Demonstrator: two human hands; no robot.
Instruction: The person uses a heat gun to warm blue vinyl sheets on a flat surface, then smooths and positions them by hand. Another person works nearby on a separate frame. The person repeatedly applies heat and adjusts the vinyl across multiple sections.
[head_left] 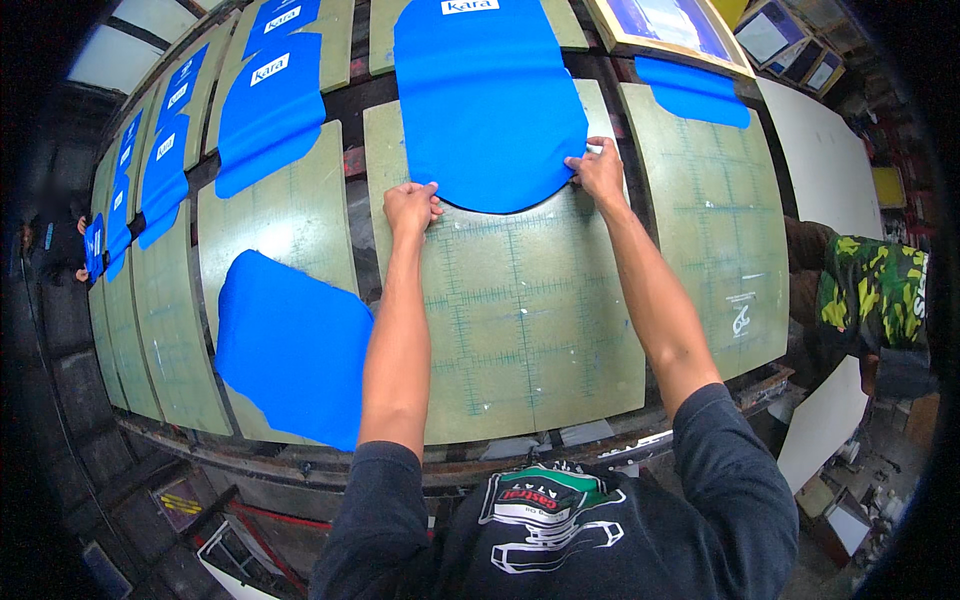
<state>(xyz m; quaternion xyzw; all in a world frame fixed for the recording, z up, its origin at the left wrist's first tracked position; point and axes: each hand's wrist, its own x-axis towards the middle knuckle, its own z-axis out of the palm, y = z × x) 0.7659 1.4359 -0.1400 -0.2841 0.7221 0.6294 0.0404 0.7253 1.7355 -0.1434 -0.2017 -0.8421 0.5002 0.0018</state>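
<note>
A blue fabric piece with a rounded near end and a white printed patch lies over a greenish board marked with ruled lines. My left hand is closed in a pinch at the left corner of its curved edge. On the opposite side my right hand pinches the fabric's right edge; a small white bit shows by its fingers. The cloth between both hands looks fairly flat, with faint creases farther up. Beside my left forearm, another blue fabric piece lies partly hidden under the arm.
More boards with blue printed pieces run off to the left, where another person's hands hold fabric. A wood-framed screen rests at the far right. Another person in a camouflage shirt stands at right. Gaps separate the boards.
</note>
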